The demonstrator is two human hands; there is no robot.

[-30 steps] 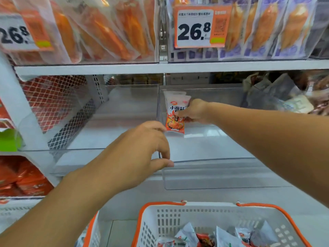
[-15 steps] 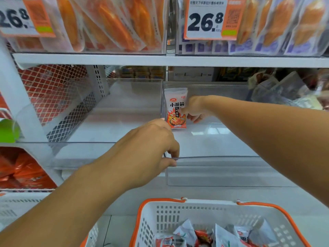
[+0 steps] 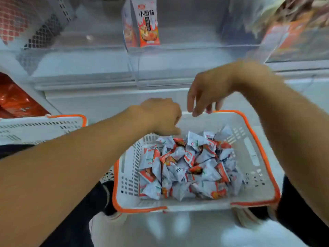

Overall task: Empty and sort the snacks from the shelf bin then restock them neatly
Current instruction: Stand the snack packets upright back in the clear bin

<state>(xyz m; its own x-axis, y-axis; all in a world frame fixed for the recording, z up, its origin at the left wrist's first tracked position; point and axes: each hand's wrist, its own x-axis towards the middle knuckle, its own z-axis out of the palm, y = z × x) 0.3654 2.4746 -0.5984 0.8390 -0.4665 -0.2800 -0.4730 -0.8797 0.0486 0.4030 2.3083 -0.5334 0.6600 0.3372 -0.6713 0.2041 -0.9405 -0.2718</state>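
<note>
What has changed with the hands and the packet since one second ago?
The right hand let go of the snack packet and drew back over the basket. The left hand came down there too. The packet stays upright in the clear bin.

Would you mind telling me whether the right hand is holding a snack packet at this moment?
No, the right hand hangs empty with loose fingers above the basket, while one snack packet stands upright in the clear bin.

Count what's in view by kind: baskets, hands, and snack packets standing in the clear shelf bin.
Baskets: 2, the one holding the packet pile and another at left
Hands: 2, left and right
Snack packets standing in the bin: 1
Total: 5
</note>
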